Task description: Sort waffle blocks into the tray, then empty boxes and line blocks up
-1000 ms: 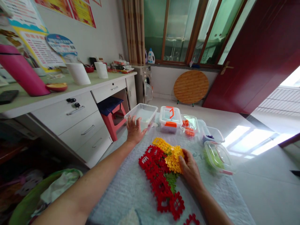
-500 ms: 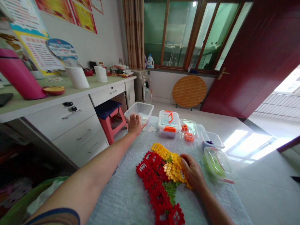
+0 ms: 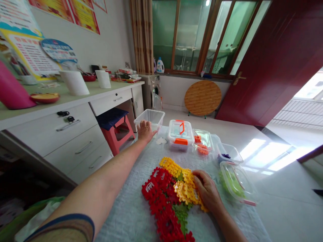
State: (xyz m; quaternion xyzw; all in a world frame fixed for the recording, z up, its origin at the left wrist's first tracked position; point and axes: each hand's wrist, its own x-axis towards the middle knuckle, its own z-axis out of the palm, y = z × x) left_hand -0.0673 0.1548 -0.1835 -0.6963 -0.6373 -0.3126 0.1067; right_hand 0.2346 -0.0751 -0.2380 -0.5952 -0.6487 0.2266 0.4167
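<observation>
My left hand (image 3: 145,131) reaches forward to a clear plastic container (image 3: 157,114), its fingers closed over the near rim. Part of that near side is hidden behind the hand. In front of me lies a pile of toothed interlocking plastic pieces: red pieces (image 3: 157,201) on the left, yellow pieces (image 3: 185,188) along the top and right, and green pieces (image 3: 180,215) partly covered between them. My right hand (image 3: 205,188) is curled against the right edge of the yellow pieces, thumb on top. Its fingertips are partly hidden.
Behind the pile stand a lidded box with orange clips (image 3: 181,132), a clear lid (image 3: 205,137) by orange pieces (image 3: 202,149), a tub with dark pieces (image 3: 230,153) and a lidded box of light green pieces (image 3: 233,183). A pink stool (image 3: 116,134) stands left of the cloth-covered table (image 3: 128,205).
The view has shifted slightly, so the desk and the pile sit a little further left. Both hands keep their places, on the container and on the yellow pieces.
</observation>
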